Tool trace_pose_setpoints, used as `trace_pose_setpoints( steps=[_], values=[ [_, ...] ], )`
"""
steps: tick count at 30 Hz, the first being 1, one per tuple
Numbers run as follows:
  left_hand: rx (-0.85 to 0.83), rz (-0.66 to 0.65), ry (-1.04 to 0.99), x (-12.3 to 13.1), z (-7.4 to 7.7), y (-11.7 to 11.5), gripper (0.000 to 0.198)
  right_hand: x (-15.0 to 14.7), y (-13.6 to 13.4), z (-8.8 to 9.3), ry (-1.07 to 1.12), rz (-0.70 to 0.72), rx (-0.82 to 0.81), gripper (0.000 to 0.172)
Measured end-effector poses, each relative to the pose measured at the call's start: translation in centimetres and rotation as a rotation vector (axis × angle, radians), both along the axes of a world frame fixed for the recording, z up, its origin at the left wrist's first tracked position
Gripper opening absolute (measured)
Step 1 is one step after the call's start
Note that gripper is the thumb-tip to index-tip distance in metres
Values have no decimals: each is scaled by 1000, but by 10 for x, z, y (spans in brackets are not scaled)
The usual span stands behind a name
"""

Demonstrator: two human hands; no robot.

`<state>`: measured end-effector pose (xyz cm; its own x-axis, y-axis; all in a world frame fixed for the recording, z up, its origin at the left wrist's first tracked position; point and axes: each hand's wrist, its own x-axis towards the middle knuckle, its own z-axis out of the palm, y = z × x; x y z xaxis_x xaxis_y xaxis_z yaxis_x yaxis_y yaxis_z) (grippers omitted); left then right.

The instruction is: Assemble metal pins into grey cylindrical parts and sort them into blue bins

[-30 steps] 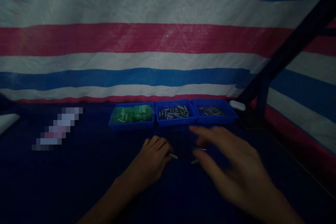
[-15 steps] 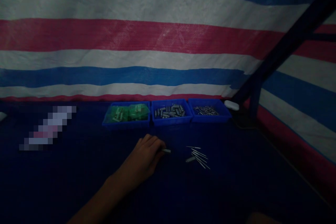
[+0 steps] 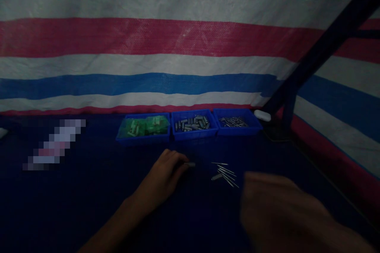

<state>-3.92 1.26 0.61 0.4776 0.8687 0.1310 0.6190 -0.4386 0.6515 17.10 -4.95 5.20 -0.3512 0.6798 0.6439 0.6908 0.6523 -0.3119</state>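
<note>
Between the thumb and fingers of my left hand [image 3: 169, 172] is a small grey cylinder [image 3: 191, 164], its end poking out to the right. My right hand [image 3: 273, 205] is in the lower right, smeared by motion, and its fingers cannot be made out. Between the two hands, several thin metal pins [image 3: 227, 173] lie fanned out on the dark blue table [image 3: 118, 174]. A second grey cylinder [image 3: 216, 177] lies at the left side of the pins, close against them.
Three blue trays stand in a row at the back: one with green plastic bags [image 3: 157, 123], a middle one [image 3: 194, 136] with grey cylinders, a right one [image 3: 239, 131] with metal pins. A white object [image 3: 262, 116] lies beside them. Striped sheeting [image 3: 148, 39] hangs behind; a dark post [image 3: 320, 51] slants at right.
My right hand has come in from the bottom right edge toward the pins. My left hand stays nearly in place, with the cylinder still held and turned slightly.
</note>
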Motion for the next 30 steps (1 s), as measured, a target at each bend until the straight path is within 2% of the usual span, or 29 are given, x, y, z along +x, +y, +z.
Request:
trace_pose_setpoints(
  steps=[2,4,7,9,13,16,20,22,24,26,29,30],
  values=[
    [-63,36,-52,1,3,-1,19,-19,18,-1,-39,33,17,19],
    [-118,44,-80,2,5,-3,24,-29,30,-17,-105,28,12,19],
    [-147,32,-80,4,5,-4,32,-30,38,-39,-215,49,-19,16],
    [-150,36,-79,6,4,-4,34,-28,39,-44,-256,54,-35,15],
    [-216,34,-119,8,6,-5,38,-26,35,-39,-302,22,-27,16],
    [-265,29,-177,8,8,-8,39,-26,38,-33,-244,19,9,17],
    [-219,-29,-153,6,9,-11,35,-23,71,-22,-99,-79,106,22],
    [-173,-75,-61,6,9,-11,30,-18,94,-19,-112,-200,72,26],
    [-121,-118,27,6,7,-11,25,-10,107,-20,-131,-263,4,27],
    [-72,-142,84,6,5,-10,23,0,106,-26,-113,-226,-67,26],
    [7,-119,135,4,0,-9,20,19,81,-40,-94,-48,-205,26],
    [30,-106,145,3,-1,-8,20,24,71,-43,-107,15,-262,33]
  ],
)
